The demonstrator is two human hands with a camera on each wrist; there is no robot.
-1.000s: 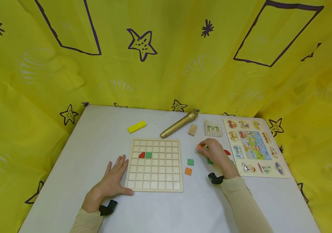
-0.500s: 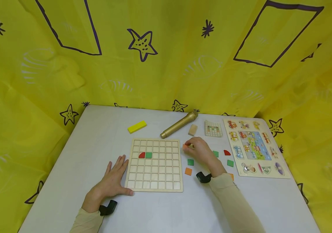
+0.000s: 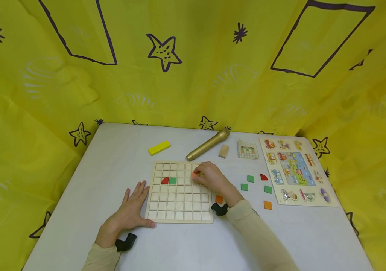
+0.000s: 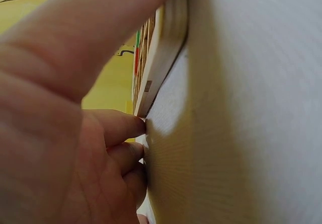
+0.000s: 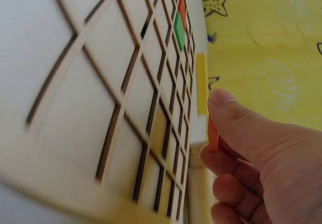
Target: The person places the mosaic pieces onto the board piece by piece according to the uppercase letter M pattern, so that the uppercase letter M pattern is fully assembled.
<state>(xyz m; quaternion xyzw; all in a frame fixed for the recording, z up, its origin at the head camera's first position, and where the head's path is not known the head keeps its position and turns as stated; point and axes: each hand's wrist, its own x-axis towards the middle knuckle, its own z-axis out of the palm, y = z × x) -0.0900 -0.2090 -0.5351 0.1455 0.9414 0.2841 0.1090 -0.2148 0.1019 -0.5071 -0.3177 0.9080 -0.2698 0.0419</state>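
A wooden grid board (image 3: 180,201) lies flat in the middle of the table. Side by side in its cells, left of the middle, sit a red quarter-circle tile (image 3: 164,181) and a green square tile (image 3: 172,180). My right hand (image 3: 211,178) pinches an orange tile (image 5: 214,136) between thumb and fingertips, above the board's upper right cells. With fingers spread, my left hand (image 3: 130,209) rests at the board's left edge. Its thumb touches the lower left corner. The left wrist view shows that hand beside the board's thick edge (image 4: 163,58).
Right of the board lie loose green tiles (image 3: 250,179), a red quarter-circle tile (image 3: 263,177) and orange tiles (image 3: 268,205). Behind are a yellow block (image 3: 159,148), a gold microphone (image 3: 208,145), a plain wooden block (image 3: 224,151) and a pattern card (image 3: 248,149). A picture puzzle (image 3: 298,173) lies far right.
My right hand has carried the orange tile leftward, from among the loose tiles to over the board. Loose tiles it covered now show. My left hand stays in place.
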